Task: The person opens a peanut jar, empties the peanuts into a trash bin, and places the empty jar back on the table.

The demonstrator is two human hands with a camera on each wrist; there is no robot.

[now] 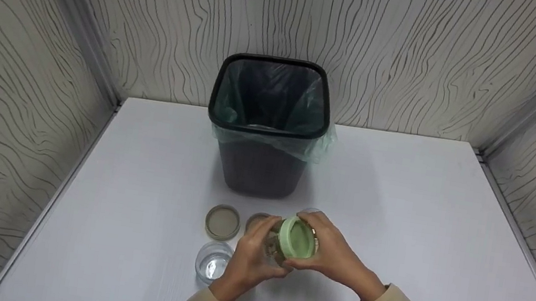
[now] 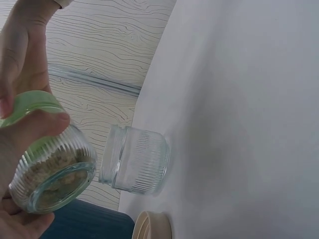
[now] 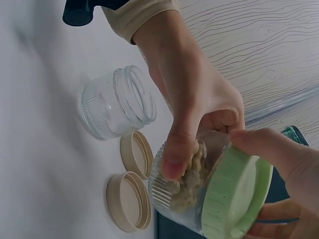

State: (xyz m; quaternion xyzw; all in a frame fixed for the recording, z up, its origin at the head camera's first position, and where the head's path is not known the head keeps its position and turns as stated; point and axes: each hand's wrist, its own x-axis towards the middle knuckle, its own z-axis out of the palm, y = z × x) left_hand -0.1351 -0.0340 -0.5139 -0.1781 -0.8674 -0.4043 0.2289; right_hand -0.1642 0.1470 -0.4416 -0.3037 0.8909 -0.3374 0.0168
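Observation:
A ribbed glass jar [image 3: 167, 194] with unshelled peanuts [image 3: 192, 181] inside is held tilted above the table, between both hands. My left hand [image 1: 249, 262] grips the glass body, its thumb across the side. Around the green lid [image 1: 298, 239] curl the fingers and thumb of my right hand [image 1: 337, 254]. The lid sits over the jar's mouth. Through the glass base in the left wrist view, the peanuts [image 2: 57, 172] show as a brownish heap.
An uncovered glass jar [image 1: 213, 263] stands left of my left hand. Beyond it lie a beige lid [image 1: 222, 222] and a second beige lid [image 1: 255, 219], partly hidden. Another clear jar [image 2: 139, 159] stands nearby. A dark bin [image 1: 260, 165] with a green liner stands at the back.

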